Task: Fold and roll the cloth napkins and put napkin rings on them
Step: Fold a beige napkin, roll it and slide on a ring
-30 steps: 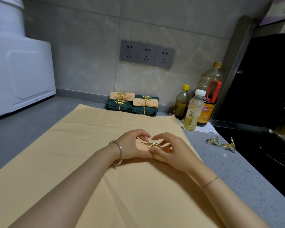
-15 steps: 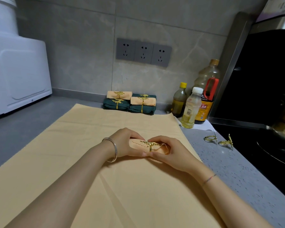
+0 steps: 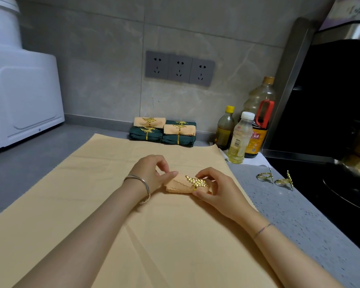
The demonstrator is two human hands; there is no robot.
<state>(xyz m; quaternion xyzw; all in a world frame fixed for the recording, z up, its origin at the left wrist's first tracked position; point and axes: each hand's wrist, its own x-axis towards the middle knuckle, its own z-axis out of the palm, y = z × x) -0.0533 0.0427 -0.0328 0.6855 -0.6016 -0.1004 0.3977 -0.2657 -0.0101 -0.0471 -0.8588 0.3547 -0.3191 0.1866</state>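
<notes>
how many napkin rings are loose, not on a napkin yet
2. One loose ring lies on the speckled counter right of the yellow cloth; the second ring lies just right of it. More may be hidden out of frame.

I have one view only: a wide-angle camera worn on the person's head, facing forward and down. It sits close above the left hand (image 3: pixel 149 173) and right hand (image 3: pixel 218 190), centred on the rolled napkin (image 3: pixel 178 185). The tiled wall (image 3: pixel 104 59) fills the far side, a stove (image 3: pixel 312 173) the right edge.
</notes>
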